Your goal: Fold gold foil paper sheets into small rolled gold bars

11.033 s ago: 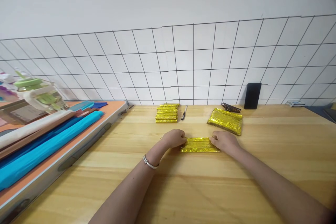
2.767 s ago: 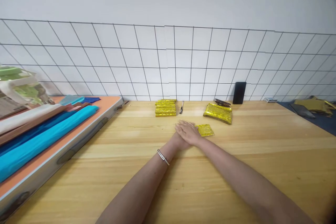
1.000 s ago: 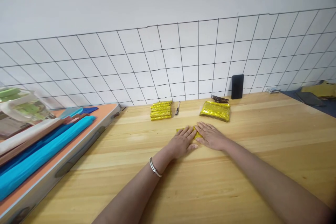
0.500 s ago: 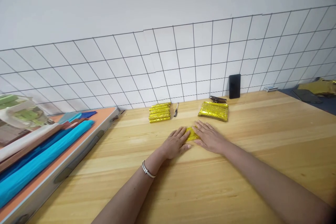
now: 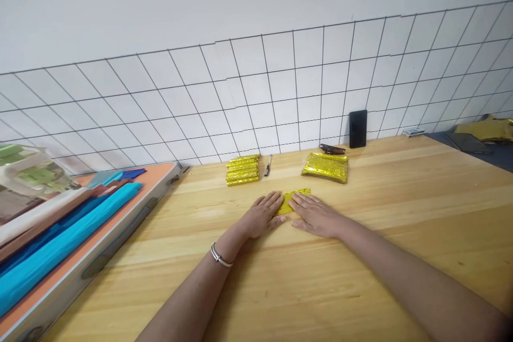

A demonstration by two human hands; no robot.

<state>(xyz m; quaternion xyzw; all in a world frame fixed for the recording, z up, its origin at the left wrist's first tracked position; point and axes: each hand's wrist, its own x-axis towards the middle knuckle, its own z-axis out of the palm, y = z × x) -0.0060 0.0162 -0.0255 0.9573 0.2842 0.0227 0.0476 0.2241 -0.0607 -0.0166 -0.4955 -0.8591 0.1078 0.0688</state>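
A small sheet of shiny gold foil paper (image 5: 287, 203) lies flat on the wooden table under my fingers. My left hand (image 5: 261, 215) rests palm down with its fingers on the sheet's left end. My right hand (image 5: 315, 215) lies flat across its right part, fingers stretched out. Both hands are open, and they cover much of the sheet. Farther back sit a stack of folded gold foil strips (image 5: 242, 171) on the left and a flat pile of gold foil sheets (image 5: 325, 166) on the right.
A pen (image 5: 268, 165) lies between the gold piles. Behind the right pile are a black clip (image 5: 332, 149) and a black phone (image 5: 358, 129) leaning on the wall grid. At left, rolls of coloured paper (image 5: 76, 246) lie on an orange-topped board (image 5: 154, 175).
My hands have slid slightly apart, the left one outward to the left. More of the gold sheet shows between and above them.
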